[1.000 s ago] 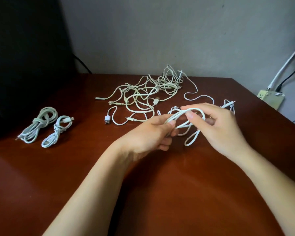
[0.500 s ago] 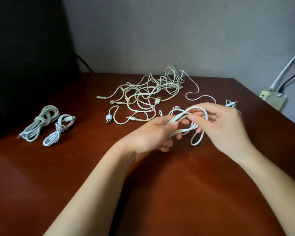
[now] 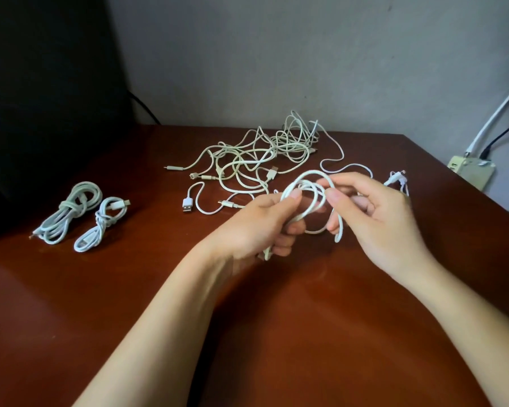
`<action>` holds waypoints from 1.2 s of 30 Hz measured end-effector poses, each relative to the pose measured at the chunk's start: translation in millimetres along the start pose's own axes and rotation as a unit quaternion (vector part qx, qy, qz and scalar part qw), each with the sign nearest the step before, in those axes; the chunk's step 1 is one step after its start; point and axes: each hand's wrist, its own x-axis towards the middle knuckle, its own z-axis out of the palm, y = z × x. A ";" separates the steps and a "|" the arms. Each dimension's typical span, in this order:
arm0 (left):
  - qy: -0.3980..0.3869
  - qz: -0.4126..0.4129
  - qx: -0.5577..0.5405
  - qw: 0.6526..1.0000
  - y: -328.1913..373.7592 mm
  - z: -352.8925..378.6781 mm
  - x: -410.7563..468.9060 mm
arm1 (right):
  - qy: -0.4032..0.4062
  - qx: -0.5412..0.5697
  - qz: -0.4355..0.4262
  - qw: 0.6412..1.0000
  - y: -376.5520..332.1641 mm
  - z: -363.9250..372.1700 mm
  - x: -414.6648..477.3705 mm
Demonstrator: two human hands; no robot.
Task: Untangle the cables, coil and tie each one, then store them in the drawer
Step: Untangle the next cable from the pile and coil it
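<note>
- Two cables are already tied: a thicker coil (image 3: 69, 210) and a thinner coil (image 3: 102, 221) lie side by side on the brown surface (image 3: 276, 333), well to the left of the tangled pile (image 3: 262, 160). Judging from that, several cables in the pile are still to be done.
- Just in front of the pile, lifted off the surface, the white cable (image 3: 306, 176) is being wound between both hands.
- The left hand (image 3: 256, 227) pinches the gathered turns between thumb and forefinger. Its lower fingers are curled round the strands, and a cable end pokes out beneath them.
- The right hand (image 3: 376, 218) pinches a single strand between thumb and forefinger, close beside the left thumb. Its other fingers are loosely curled behind the loop.
- A second ago the loop was flat and narrow; now it is rounder and taller. The right hand has carried its strand up and over toward the left thumb, so another turn seems to have been laid on.
- Slack remains: a white strand snakes from the right hand back along the pile's right edge. The coiling looks partway through, with tying to follow.
- That trailing strand lies close to the pile and could, I judge, drag a neighbouring cable along with it.
- No drawer is in view, so storing looks some way off.
</note>
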 end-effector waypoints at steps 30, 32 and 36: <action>0.074 0.023 0.008 0.997 -0.7 12.3 -0.3 | -0.070 0.043 0.230 0.970 -1.1 5.4 -0.4; 0.070 0.025 0.016 0.997 1.1 12.7 -1.0 | -0.045 -0.031 0.155 0.986 4.1 5.0 -1.5; 0.067 0.033 -0.015 0.997 5.3 8.5 -2.3 | -0.023 -0.156 -0.018 0.987 12.0 1.2 -3.6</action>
